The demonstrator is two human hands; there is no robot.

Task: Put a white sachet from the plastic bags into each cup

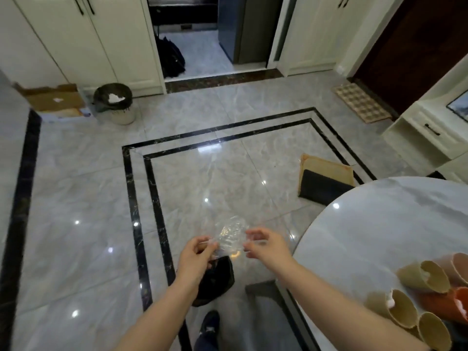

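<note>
Both my hands hold a crumpled clear plastic bag (231, 234) in the air over the floor, left of the table. My left hand (198, 253) pinches its left edge and my right hand (266, 245) pinches its right edge. No white sachet shows inside the bag. Several paper cups lie on their sides at the table's near right: tan cups (423, 276), (398, 309), (434, 334), an orange cup (453, 306) and a pink cup (455, 266). White bits show in the mouths of two of them.
The round grey marble table (367, 231) fills the lower right. A black bag (215, 282) sits on the floor under my hands, my dark shoe (210, 330) beside it. A bin (115, 102), cardboard (53, 100) and a dustpan (324, 179) stand on the tiled floor.
</note>
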